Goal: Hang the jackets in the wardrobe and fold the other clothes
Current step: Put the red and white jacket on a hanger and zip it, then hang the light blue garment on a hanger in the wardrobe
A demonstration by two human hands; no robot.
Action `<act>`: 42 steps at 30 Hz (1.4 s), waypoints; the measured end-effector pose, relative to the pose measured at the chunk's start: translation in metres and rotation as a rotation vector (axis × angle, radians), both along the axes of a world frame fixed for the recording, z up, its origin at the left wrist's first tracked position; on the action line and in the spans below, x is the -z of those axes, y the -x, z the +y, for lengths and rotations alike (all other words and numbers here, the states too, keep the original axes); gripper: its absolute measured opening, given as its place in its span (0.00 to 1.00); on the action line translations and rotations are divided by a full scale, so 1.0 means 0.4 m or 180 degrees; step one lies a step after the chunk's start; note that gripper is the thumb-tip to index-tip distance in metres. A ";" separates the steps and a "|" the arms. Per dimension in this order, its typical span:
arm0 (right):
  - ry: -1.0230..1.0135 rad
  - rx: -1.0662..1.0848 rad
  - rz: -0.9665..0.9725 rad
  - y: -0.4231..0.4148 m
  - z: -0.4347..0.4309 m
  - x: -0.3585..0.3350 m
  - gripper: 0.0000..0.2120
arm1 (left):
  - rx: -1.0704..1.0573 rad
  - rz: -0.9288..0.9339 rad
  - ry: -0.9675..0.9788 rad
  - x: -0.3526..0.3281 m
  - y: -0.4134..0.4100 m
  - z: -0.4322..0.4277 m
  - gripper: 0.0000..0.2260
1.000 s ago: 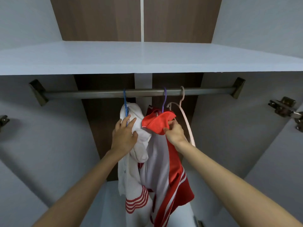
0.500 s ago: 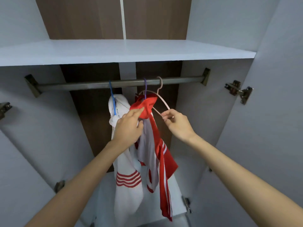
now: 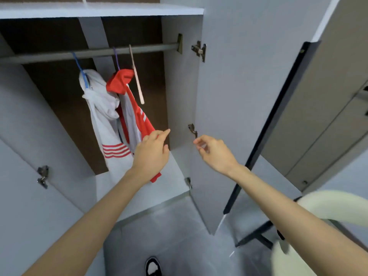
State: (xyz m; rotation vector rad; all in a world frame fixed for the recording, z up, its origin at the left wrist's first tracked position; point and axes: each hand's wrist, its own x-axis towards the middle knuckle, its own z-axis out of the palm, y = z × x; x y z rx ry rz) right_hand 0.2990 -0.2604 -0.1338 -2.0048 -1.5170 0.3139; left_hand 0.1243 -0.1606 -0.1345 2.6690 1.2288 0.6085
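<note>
Both of our hands were empty. Our left hand was spread loosely with the forefinger out. Our right hand had its fingers slackly curled round nothing.

Both jackets hung from the rail, above and to the left of both hands. The white jacket was on a blue hanger. Touching its right side, the red-and-white jacket was on a purple hanger, with its hem dropping behind our left hand. Whether that hand brushed the cloth we could not tell through the blur.

The empty pink hanger hung just beside the red collar, edge-on to us, its long axis slanting down toward the left hand. We judged that hand the nearer, with a reach up and slightly left.

The open door and its hinge stood close above the right hand, leaving little room there. Free space lay below and behind the hands, toward the chair. No clothes for folding were in view.
</note>
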 end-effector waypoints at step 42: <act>0.0291 0.4817 0.1600 0.483 -1.903 0.499 0.12 | 0.4445 0.1733 0.0540 0.360 -0.199 -1.615 0.23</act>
